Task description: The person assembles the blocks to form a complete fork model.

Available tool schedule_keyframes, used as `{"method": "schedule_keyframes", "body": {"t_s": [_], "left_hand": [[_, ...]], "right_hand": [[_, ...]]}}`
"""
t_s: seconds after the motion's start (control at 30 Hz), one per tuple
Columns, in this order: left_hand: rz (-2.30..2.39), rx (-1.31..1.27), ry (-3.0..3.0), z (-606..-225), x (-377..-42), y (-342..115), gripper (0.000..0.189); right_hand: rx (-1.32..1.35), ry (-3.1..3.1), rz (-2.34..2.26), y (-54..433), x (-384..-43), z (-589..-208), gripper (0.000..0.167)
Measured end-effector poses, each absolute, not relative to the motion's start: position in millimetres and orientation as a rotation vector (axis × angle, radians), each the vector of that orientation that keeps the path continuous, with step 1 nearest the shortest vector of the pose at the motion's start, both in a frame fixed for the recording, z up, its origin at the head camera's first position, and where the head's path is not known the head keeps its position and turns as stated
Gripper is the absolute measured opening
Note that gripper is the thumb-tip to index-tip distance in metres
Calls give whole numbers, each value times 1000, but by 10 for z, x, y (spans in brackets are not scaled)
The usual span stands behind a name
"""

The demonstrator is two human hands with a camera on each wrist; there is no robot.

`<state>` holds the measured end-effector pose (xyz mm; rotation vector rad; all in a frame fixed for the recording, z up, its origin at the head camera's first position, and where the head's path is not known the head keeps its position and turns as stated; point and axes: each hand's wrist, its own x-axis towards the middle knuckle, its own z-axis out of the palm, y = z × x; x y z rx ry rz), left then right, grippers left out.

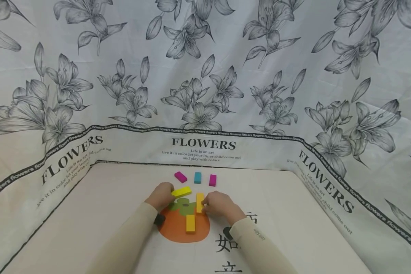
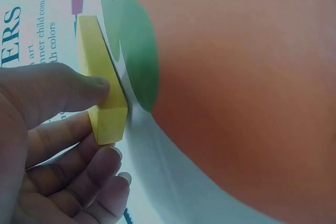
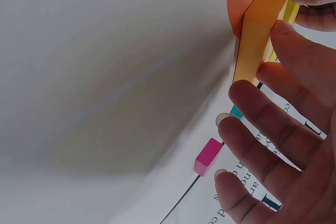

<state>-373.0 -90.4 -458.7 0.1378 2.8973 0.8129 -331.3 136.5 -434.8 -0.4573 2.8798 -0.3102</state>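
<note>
In the head view my left hand [image 1: 160, 195] pinches the near end of a bright yellow block [image 1: 182, 191], thumb on one face and fingers at the other side. The left wrist view shows that yellow block [image 2: 97, 61] close up, beside the green leaf print. My right hand [image 1: 220, 204] holds an orange-yellow block [image 1: 199, 201] between thumb and index finger, at the right of the printed orange fruit; its other fingers are spread in the right wrist view. A second orange-yellow block [image 1: 190, 223] lies on the fruit print, between the two forearms.
Beyond the hands lie a magenta block [image 1: 180, 177], a teal block [image 1: 197, 177] and another magenta block [image 1: 212, 180]. The white tabletop cloth [image 1: 99, 213] bears a fruit print [image 1: 172, 228] and black characters. Flower-printed fabric [image 1: 202, 95] rises behind and at both sides.
</note>
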Motion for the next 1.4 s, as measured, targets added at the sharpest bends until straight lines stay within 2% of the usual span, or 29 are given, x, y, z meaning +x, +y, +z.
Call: {"method": "schedule_keyframes", "body": {"t_s": [0.13, 0.7, 1.0, 1.4], "left_hand": [[804, 176, 2899, -4584, -3765, -867, 19], [687, 224, 2904, -4561, -3908, -698, 35], [537, 281, 2934, -4556, -3964, -589, 26], [608, 338, 2888, -4552, -3982, -503, 29]], "right_hand": [[-453, 2882, -322, 1369, -3309, -4349, 32], [-472, 2886, -294, 1363, -3260, -4316, 34], [-454, 2895, -307, 1355, -3248, -4307, 33], [-467, 2891, -292, 1367, -3250, -4330, 33]]}}
